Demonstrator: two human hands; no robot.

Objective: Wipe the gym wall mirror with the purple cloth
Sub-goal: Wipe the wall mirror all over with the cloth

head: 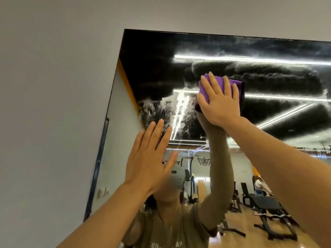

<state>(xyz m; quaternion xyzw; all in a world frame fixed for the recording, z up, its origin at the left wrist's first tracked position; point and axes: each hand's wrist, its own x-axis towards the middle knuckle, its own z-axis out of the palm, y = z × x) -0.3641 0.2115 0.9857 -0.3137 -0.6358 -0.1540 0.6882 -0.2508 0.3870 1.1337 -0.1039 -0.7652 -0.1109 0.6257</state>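
The wall mirror (154, 72) fills the middle and right of the view, its top left corner high on the grey wall. Wet streaks and foamy smears cover its upper part. My right hand (219, 102) presses the folded purple cloth (232, 85) flat against the glass, fingers straight and spread, high up near the middle. My left hand (150, 158) is raised lower and to the left, fingers straight; whether it touches the glass I cannot tell. The cloth is mostly hidden under my right hand.
A plain grey wall (53, 104) lies left of and above the mirror's dark frame edge (100, 149). The glass reflects a person in an olive shirt, ceiling light strips, gym benches and machines on a wooden floor.
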